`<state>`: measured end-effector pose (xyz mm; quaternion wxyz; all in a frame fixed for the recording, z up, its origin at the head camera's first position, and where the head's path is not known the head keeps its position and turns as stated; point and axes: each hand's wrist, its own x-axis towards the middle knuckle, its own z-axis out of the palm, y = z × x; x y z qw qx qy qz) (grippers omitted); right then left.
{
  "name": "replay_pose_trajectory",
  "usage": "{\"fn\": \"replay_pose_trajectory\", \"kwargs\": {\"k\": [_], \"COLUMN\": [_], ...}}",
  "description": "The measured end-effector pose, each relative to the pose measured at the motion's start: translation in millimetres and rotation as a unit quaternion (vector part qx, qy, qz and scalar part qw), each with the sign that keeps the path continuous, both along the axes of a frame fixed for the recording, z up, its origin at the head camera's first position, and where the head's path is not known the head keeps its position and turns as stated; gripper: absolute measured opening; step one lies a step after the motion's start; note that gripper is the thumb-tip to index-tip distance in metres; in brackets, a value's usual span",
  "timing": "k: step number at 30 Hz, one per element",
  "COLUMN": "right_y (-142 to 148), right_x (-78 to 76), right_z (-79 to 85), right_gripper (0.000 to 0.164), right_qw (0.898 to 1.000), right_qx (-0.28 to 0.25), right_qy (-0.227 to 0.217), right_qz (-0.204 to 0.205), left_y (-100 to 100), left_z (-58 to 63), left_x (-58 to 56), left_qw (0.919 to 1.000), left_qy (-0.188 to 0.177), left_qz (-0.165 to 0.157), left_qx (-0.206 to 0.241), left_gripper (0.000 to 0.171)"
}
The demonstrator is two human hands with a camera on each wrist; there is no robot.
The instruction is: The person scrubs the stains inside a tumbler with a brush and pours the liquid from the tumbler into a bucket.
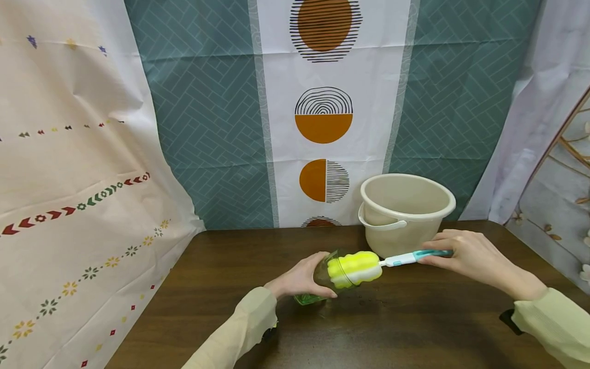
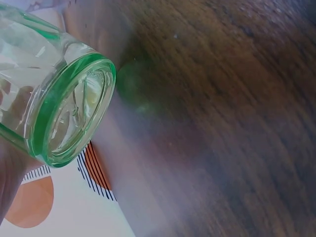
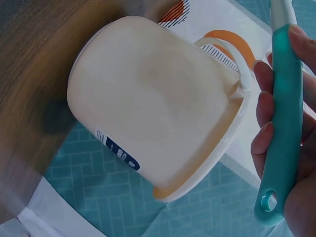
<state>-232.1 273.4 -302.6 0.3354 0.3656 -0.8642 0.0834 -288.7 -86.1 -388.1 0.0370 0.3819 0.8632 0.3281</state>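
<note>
My left hand (image 1: 301, 277) grips a clear green-tinted glass (image 2: 74, 106) that is tilted, its mouth toward the right and its thick base toward the lower left. A bottle brush with a yellow and white sponge head (image 1: 356, 267) has that head partly inside the glass mouth. Its white and teal handle (image 3: 286, 108) is held by my right hand (image 1: 475, 259), with fingers and thumb curled round the teal part. The hole at the handle's end shows in the right wrist view.
A cream bucket (image 1: 405, 215) with its side handle hanging down stands at the table's back right, just behind the brush. The brown wooden table (image 1: 221, 287) has water drops near the glass. Patterned cloths (image 1: 207, 113) hang behind and at both sides.
</note>
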Motion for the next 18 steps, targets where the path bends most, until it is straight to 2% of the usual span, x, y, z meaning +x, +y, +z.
{"fn": "replay_pose_trajectory", "kwargs": {"k": [8,14,18], "right_y": [-2.7,-4.4,-5.8], "right_x": [-1.1,-2.4,-2.8], "right_z": [-0.9,-1.8,-3.0], "right_gripper": [0.028,0.028,0.028], "right_qw": [1.0,1.0,1.0], "right_qx": [-0.001,0.002,0.006], "right_qy": [-0.002,0.004,0.01], "right_qz": [0.007,0.015,0.022], "left_y": [-2.1,-3.8,-3.8], "left_z": [0.1,-0.2,-0.6], "left_x": [-2.3,-1.1,-0.6], "left_qw": [0.9998,0.9995,0.9994], "left_qy": [-0.001,-0.026,-0.029], "left_qz": [-0.02,-0.008,-0.004], "left_qx": [0.009,0.015,0.019], "left_gripper": [0.078,0.078,0.075]}}
